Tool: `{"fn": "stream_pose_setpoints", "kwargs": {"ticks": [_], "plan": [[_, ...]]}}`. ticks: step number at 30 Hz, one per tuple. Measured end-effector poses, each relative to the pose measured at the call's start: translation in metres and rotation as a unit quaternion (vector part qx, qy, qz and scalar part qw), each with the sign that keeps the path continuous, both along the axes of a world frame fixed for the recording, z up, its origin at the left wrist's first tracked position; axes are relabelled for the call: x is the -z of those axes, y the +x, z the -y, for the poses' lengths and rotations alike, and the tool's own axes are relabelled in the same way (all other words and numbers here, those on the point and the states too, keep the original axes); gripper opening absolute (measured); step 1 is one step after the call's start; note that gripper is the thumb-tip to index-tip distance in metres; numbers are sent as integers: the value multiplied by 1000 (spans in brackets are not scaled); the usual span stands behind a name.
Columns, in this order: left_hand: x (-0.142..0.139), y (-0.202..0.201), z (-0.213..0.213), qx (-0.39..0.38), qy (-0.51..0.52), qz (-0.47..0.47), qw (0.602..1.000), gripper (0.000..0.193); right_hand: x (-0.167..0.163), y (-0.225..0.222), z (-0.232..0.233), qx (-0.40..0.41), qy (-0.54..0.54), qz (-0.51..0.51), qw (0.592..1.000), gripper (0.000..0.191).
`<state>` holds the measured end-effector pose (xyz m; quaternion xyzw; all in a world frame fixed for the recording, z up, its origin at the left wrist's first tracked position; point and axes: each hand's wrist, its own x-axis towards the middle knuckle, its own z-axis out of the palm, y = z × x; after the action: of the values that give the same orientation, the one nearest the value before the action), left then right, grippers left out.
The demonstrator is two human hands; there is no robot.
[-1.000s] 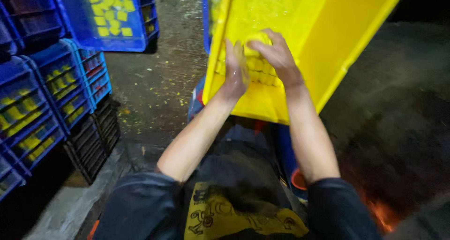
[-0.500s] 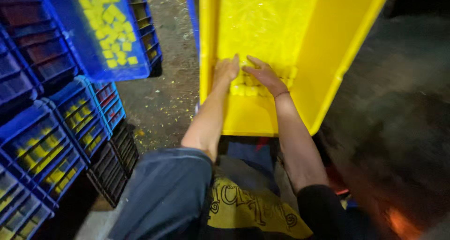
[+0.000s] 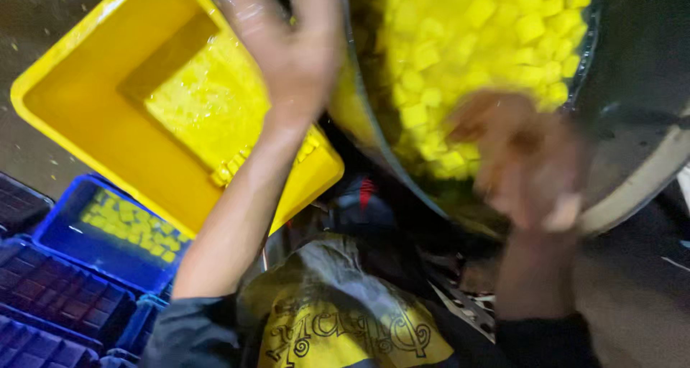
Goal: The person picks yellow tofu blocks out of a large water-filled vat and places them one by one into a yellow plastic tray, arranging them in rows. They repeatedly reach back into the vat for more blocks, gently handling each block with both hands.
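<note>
tipping crate: the yellow crate [image 3: 108,88] is sitting tilted at upper left, wet inside, its open side facing the camera.
left hand: the left hand [image 3: 295,44] is blurring over the crate's right rim; can't tell if it's gripping.
right hand: the right hand [image 3: 525,152] is hanging before the big round pan [image 3: 632,188], fingers loosely curled, grip unclear.
pan: yellow cubes [image 3: 467,59] are filling it.
lower left: a blue crate [image 3: 50,231] is holding more cubes.

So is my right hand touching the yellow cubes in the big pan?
Cannot tell: in the head view the right hand is motion-blurred over the yellow cubes, hiding any contact or gap.
</note>
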<state>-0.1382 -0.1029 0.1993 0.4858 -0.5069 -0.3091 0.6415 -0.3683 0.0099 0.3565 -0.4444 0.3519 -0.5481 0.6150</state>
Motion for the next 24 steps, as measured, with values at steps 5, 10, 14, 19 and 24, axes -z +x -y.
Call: {"fn": "stream_pose_setpoints", "kwargs": {"ticks": [5,10,14,19,24], "plan": [[-33,-213,12,388,-61,367,843,20,104,-170,22,-20,103,-408,907,36],[110,-273,-44,517,127,652,540,23,275,-220,18,-28,-19,-704,709,50],[172,-259,-48,544,153,681,467,25,317,-225,14,-116,52,-691,712,44],[160,-256,-5,492,44,599,630,29,266,-253,72,-139,41,-548,824,36],[147,-294,47,280,208,297,889,34,218,-269,178,-39,222,-516,826,37]]}}
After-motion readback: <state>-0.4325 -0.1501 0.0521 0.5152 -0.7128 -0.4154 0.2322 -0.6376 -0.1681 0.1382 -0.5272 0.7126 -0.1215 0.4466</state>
